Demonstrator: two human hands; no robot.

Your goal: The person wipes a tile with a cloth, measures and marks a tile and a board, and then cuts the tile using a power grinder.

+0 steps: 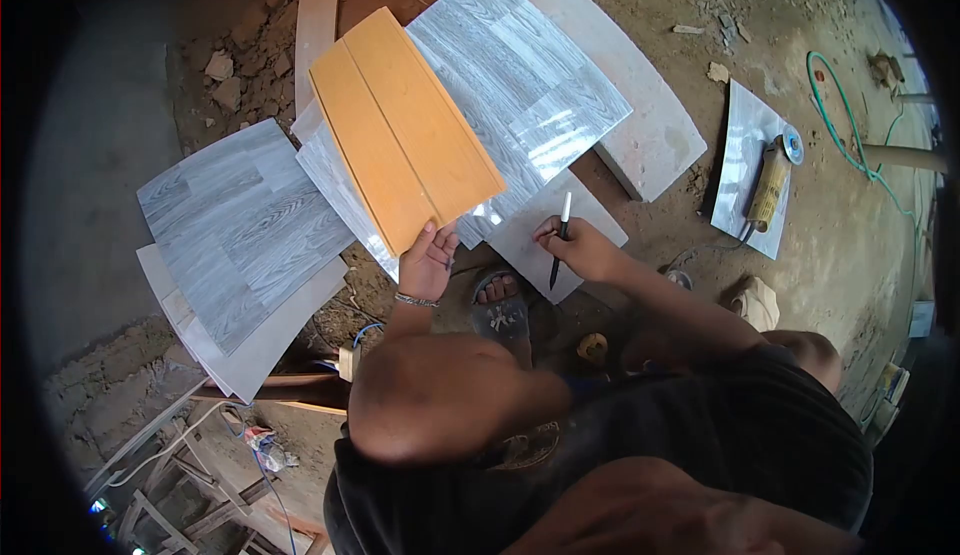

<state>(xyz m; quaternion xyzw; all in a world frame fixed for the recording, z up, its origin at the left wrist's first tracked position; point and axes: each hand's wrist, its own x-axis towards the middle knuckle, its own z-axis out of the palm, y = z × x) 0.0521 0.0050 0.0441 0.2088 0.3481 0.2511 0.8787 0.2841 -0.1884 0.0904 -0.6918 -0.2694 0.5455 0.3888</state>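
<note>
- No legible text, brand, number or sign.
- Sandal (500, 323): white marking, unreadable.
- Dark shirt (690, 420): chest print, unreadable.
- Grinder disc (793, 144): any lettering too small to read.

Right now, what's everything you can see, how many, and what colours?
Grooved panel: one, orange, in left hand
Marker: one, black and white, in right hand
Wood-look tiles: at least three, grey, beside and under panel
Thick slab: one, pale grey, behind top tile
Angle grinder: one, yellow, on glossy sheet
Glossy sheet: one, grey, right
Hose: green, far right
Rubble: many, brown, upper left
Shirt: one, black, on person
Sandal: one clear, dark, below panel
Bracelet: one, left wrist
Hands: two, brown, centre
</note>
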